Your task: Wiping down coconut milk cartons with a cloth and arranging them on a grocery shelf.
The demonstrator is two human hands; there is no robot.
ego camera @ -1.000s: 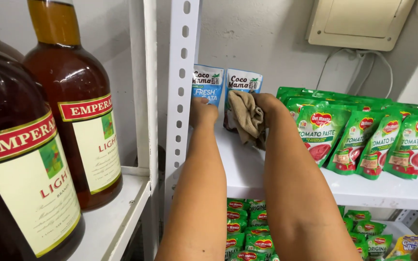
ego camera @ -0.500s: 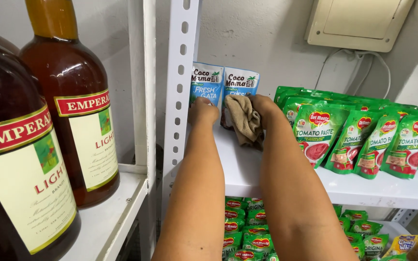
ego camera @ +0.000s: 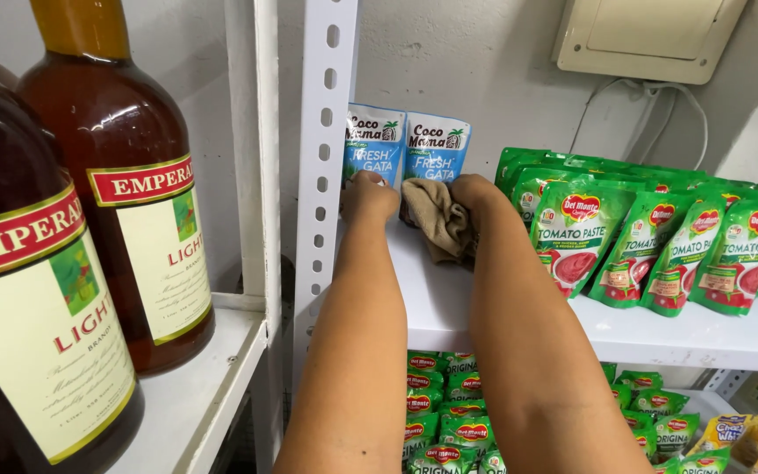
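Observation:
Both my arms reach onto a white metal shelf (ego camera: 449,307). My left hand (ego camera: 368,195) grips the bottom of a blue-and-white pouch (ego camera: 374,142) standing at the back of the shelf. A second pouch of the same kind (ego camera: 436,147) stands just right of it. My right hand (ego camera: 475,195) holds a crumpled tan cloth (ego camera: 439,221) that hangs down in front of that second pouch and touches the shelf.
A row of green stand-up pouches (ego camera: 651,241) fills the right of the shelf. More green pouches (ego camera: 449,421) lie on the shelf below. Two large amber bottles (ego camera: 125,184) stand close on the left shelf, beyond a perforated white upright (ego camera: 326,158). A beige wall box (ego camera: 647,35) hangs above.
Both hands have stayed at the two blue pouches; the view has drifted a little and the cloth has barely shifted.

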